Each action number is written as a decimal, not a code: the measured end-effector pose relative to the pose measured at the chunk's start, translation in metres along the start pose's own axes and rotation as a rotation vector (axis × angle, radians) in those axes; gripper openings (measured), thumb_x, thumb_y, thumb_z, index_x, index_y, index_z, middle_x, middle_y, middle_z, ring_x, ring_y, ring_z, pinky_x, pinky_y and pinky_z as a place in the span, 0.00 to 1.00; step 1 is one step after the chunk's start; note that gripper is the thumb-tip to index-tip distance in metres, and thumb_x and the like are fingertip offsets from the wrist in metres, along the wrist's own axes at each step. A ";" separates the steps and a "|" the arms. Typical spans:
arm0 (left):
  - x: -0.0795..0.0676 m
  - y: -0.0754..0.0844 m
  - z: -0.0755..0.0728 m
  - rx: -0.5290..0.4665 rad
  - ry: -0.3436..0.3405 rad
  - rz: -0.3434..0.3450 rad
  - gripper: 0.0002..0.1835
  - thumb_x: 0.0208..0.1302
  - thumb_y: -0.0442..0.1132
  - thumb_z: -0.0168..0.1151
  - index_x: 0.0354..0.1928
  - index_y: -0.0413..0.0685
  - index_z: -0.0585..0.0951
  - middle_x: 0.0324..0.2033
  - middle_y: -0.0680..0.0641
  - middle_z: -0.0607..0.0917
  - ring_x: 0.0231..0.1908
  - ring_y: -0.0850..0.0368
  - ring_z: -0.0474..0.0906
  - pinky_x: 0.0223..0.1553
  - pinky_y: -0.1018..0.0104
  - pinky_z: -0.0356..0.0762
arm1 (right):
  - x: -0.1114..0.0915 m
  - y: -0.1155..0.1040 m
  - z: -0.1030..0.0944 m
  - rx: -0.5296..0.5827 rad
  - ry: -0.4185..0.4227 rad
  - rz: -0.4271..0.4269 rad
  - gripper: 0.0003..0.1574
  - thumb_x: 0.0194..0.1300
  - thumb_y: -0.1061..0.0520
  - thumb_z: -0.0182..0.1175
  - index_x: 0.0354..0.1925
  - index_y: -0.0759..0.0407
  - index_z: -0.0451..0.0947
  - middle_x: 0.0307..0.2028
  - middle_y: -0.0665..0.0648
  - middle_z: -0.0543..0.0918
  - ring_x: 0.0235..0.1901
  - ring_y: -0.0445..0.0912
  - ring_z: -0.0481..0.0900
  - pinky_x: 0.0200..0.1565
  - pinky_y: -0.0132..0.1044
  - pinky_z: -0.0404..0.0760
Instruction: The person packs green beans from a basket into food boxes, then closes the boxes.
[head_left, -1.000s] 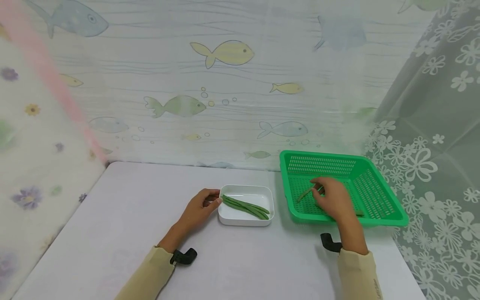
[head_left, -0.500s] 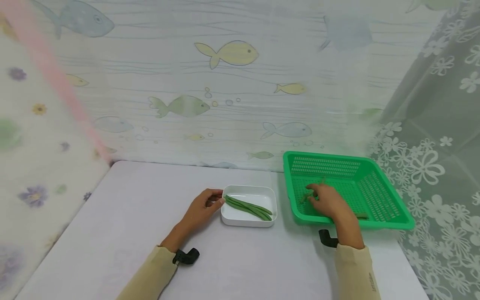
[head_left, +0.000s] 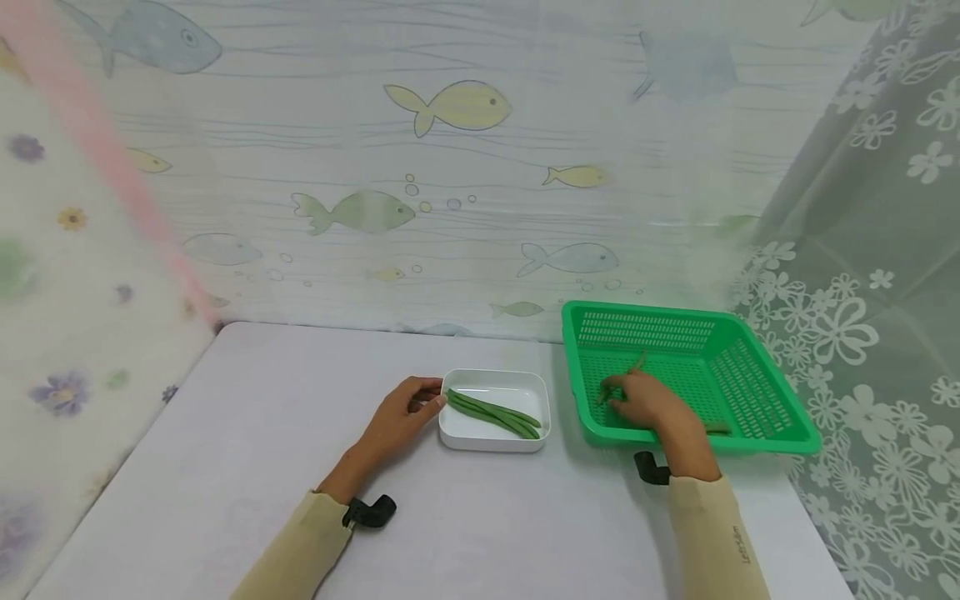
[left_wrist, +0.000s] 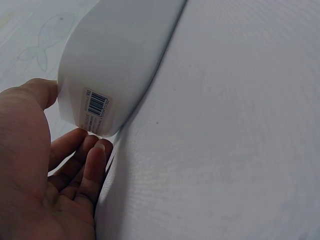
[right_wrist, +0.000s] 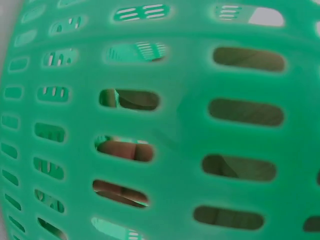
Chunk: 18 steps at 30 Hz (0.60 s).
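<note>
A white rectangular dish (head_left: 495, 444) stands on the table with several green beans (head_left: 495, 414) lying lengthwise in it. My left hand (head_left: 402, 419) holds the dish's left end. In the left wrist view the thumb (left_wrist: 42, 92) lies against the rim, while bent fingers touch the lower corner beside a barcode label (left_wrist: 97, 105). Inside the green basket (head_left: 757, 446) my right hand (head_left: 643, 404) reaches down, fingertips bent by a thin green bean (head_left: 638, 361). Whether it pinches a bean is hidden. The right wrist view shows parts of fingers (right_wrist: 120, 150) through the basket's slots.
The slotted basket is to the right of the dish, at the back of the white table (head_left: 465, 525). Another green piece (head_left: 717, 427) lies near its front wall. A fish-patterned curtain (head_left: 450, 167) hangs behind, and a grey floral one (head_left: 885, 333) at the right.
My right hand has moved down and to the left inside the basket, uncovering a bean behind it. The left hand and dish have stayed in place, with slight camera shifts.
</note>
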<state>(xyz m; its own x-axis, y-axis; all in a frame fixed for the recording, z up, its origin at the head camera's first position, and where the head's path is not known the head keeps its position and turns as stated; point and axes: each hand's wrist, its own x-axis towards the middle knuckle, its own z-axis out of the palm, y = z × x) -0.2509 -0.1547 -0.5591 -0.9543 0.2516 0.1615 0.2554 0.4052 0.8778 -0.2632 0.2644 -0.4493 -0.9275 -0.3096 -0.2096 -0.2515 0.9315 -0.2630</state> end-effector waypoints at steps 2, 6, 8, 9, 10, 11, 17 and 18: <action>0.000 0.000 0.000 0.000 0.002 0.001 0.25 0.79 0.52 0.63 0.70 0.49 0.78 0.62 0.49 0.83 0.58 0.55 0.81 0.59 0.56 0.80 | 0.001 0.001 0.001 -0.004 -0.003 0.002 0.23 0.73 0.60 0.64 0.63 0.66 0.82 0.59 0.74 0.81 0.59 0.68 0.79 0.59 0.65 0.78; 0.000 0.000 0.000 -0.003 -0.002 -0.005 0.26 0.79 0.53 0.63 0.71 0.50 0.77 0.62 0.50 0.83 0.59 0.56 0.81 0.60 0.55 0.80 | 0.003 0.002 0.002 -0.008 0.008 -0.014 0.17 0.73 0.59 0.66 0.57 0.65 0.85 0.53 0.69 0.85 0.55 0.65 0.82 0.56 0.63 0.81; 0.000 0.001 0.000 -0.005 -0.004 -0.006 0.26 0.79 0.53 0.63 0.71 0.50 0.77 0.62 0.50 0.83 0.59 0.56 0.80 0.60 0.54 0.80 | 0.003 0.003 0.003 -0.001 0.013 -0.024 0.15 0.73 0.59 0.66 0.54 0.65 0.86 0.49 0.67 0.87 0.52 0.63 0.84 0.54 0.61 0.82; -0.001 0.001 0.000 -0.003 -0.004 -0.007 0.26 0.79 0.53 0.63 0.71 0.50 0.77 0.62 0.50 0.83 0.59 0.56 0.80 0.60 0.55 0.80 | 0.003 0.003 0.002 0.001 0.014 -0.026 0.14 0.73 0.59 0.66 0.52 0.65 0.86 0.47 0.65 0.88 0.49 0.62 0.85 0.52 0.60 0.83; 0.000 0.001 0.000 -0.003 -0.003 -0.007 0.26 0.78 0.53 0.63 0.71 0.51 0.77 0.62 0.50 0.83 0.59 0.56 0.80 0.60 0.55 0.80 | 0.004 0.003 0.002 0.005 0.012 -0.025 0.13 0.73 0.59 0.65 0.52 0.65 0.86 0.45 0.64 0.88 0.47 0.60 0.85 0.51 0.59 0.84; -0.001 0.001 0.000 -0.003 -0.001 -0.003 0.26 0.78 0.52 0.63 0.71 0.50 0.77 0.62 0.50 0.83 0.59 0.55 0.81 0.60 0.55 0.80 | 0.004 0.002 0.002 0.006 0.012 -0.025 0.13 0.73 0.59 0.65 0.51 0.65 0.87 0.43 0.63 0.89 0.45 0.59 0.86 0.49 0.58 0.84; -0.001 0.000 0.000 -0.004 0.005 -0.003 0.25 0.79 0.51 0.64 0.71 0.50 0.78 0.61 0.50 0.83 0.58 0.55 0.81 0.59 0.58 0.80 | 0.004 0.003 0.001 -0.009 -0.003 -0.001 0.11 0.73 0.59 0.65 0.48 0.66 0.87 0.40 0.62 0.88 0.41 0.56 0.85 0.45 0.56 0.85; -0.001 0.000 0.000 -0.005 0.006 -0.007 0.25 0.79 0.51 0.64 0.70 0.50 0.78 0.61 0.50 0.83 0.58 0.55 0.81 0.59 0.58 0.80 | 0.004 0.004 0.000 -0.014 -0.010 0.004 0.12 0.73 0.59 0.65 0.48 0.66 0.87 0.40 0.63 0.88 0.41 0.56 0.85 0.45 0.56 0.85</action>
<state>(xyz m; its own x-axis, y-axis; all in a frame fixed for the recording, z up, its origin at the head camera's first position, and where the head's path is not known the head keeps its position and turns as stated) -0.2501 -0.1547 -0.5588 -0.9568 0.2440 0.1583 0.2484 0.4027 0.8810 -0.2678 0.2665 -0.4515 -0.9257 -0.3076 -0.2200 -0.2517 0.9354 -0.2485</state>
